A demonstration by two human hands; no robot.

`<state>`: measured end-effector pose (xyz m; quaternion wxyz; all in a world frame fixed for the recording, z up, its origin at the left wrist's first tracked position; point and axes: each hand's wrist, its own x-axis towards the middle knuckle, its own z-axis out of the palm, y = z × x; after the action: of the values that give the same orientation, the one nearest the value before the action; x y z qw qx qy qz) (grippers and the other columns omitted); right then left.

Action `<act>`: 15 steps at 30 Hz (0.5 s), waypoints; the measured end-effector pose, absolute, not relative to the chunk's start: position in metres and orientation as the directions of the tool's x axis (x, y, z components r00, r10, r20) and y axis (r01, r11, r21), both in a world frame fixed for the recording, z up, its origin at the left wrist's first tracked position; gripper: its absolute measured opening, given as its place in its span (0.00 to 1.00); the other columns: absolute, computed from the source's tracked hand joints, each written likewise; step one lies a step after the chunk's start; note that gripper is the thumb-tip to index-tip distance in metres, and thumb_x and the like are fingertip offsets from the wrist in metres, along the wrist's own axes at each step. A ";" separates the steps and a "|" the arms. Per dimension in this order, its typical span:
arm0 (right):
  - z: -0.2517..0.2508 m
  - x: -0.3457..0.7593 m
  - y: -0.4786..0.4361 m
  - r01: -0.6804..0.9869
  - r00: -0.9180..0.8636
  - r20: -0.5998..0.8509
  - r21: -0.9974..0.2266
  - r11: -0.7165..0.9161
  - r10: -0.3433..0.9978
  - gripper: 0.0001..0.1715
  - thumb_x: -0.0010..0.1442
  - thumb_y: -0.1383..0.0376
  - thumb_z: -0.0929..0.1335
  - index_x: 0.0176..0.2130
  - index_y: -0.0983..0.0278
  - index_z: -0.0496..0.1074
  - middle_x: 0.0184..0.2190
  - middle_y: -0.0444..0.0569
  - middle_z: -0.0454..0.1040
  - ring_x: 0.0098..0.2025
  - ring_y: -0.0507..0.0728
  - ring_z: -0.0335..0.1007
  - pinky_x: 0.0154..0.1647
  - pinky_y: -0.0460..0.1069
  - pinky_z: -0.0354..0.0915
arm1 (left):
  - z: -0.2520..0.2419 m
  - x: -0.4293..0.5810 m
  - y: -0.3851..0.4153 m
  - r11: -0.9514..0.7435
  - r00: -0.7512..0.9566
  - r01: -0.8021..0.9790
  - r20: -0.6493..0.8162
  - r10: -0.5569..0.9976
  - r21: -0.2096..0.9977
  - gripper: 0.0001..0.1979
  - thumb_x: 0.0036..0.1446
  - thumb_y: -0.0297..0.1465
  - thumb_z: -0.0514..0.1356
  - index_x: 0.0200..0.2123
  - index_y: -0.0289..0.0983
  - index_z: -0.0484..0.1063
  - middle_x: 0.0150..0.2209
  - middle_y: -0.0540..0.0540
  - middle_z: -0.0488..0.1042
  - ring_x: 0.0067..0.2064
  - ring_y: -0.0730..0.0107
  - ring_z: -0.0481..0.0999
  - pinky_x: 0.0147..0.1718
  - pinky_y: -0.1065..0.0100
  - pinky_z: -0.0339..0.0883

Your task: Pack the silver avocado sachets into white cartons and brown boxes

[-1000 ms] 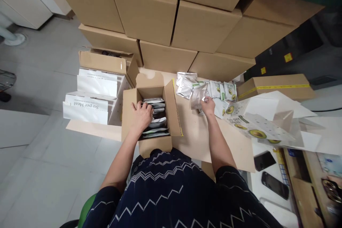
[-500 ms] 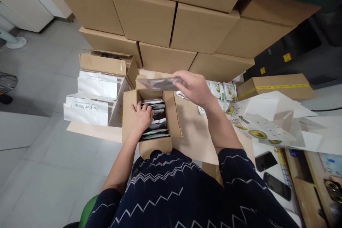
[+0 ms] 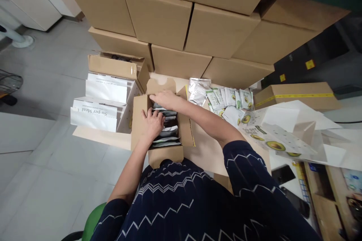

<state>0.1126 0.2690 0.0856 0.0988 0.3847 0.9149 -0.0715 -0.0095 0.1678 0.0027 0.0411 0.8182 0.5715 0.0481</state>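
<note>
A small open cardboard box [image 3: 140,128] stands in front of me with several silver pouches [image 3: 168,135] upright in a row inside. My left hand [image 3: 152,123] rests on the pouches at the box's left side, holding the row back. My right hand [image 3: 166,99] reaches over the far end of the box and pushes a silver pouch [image 3: 158,107] down into the row. On the table to the right lies a loose pile of silver and avocado-print pouches [image 3: 223,98].
A larger open carton [image 3: 113,68] with white "Su-per Meal" boxes [image 3: 94,115] sits at the left. Stacked brown cartons [image 3: 181,19] form a wall behind. White avocado-print packaging [image 3: 277,139] and two phones [image 3: 283,175] lie at the right.
My right hand picked a silver pouch off the pile at the right, carried it leftward above the box, and now lowers it into the far end. The left hand stayed in the box.
</note>
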 end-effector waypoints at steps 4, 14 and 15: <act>0.048 0.115 0.287 0.719 -0.686 -0.296 -0.132 0.682 0.665 0.18 0.70 0.68 0.60 0.58 0.67 0.62 0.49 0.61 0.78 0.52 0.63 0.75 0.46 0.53 0.68 | 0.001 -0.011 0.167 -0.342 0.339 0.931 0.046 0.940 0.124 0.18 0.69 0.36 0.47 0.44 0.37 0.76 0.53 0.35 0.75 0.62 0.37 0.64 0.61 0.28 0.45; 0.027 0.131 0.293 0.783 -0.570 -0.566 -0.156 0.603 0.595 0.33 0.56 0.69 0.73 0.60 0.70 0.68 0.55 0.62 0.75 0.53 0.64 0.74 0.45 0.49 0.67 | 0.001 -0.010 0.168 -0.345 0.344 0.930 0.034 0.938 0.128 0.18 0.68 0.35 0.47 0.44 0.36 0.76 0.54 0.34 0.75 0.62 0.37 0.63 0.61 0.28 0.44; 0.027 0.128 0.294 0.782 -0.564 -0.595 -0.162 0.602 0.572 0.34 0.55 0.70 0.73 0.60 0.70 0.68 0.54 0.62 0.76 0.52 0.64 0.75 0.44 0.49 0.68 | 0.002 -0.010 0.168 -0.346 0.345 0.929 0.034 0.938 0.131 0.18 0.68 0.35 0.47 0.44 0.36 0.76 0.53 0.34 0.75 0.62 0.37 0.63 0.61 0.28 0.44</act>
<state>0.1276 0.2944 0.0268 0.2504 0.3942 0.8591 -0.2094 -0.0097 0.1676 0.0016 0.0440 0.8188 0.5701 0.0516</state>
